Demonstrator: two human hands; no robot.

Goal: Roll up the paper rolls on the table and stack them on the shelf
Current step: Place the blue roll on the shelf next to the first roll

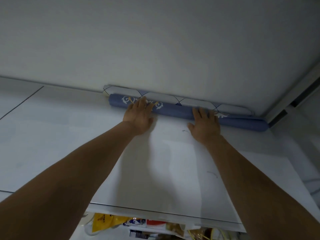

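A blue paper roll (173,112), printed with white and gold scrolls, lies wound up on a white surface (52,135), touching a pale grey roll (161,96) against the wall (155,40). Left grip (138,116) and right grip (205,126) press it with flat, straight fingers

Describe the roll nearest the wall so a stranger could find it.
Find where the white wall meets the white surface. Two rolls lie along that seam; the pale grey roll is the rear one, behind the blue roll. Thin dark crossing lines mark it, not white-and-gold scrolls.
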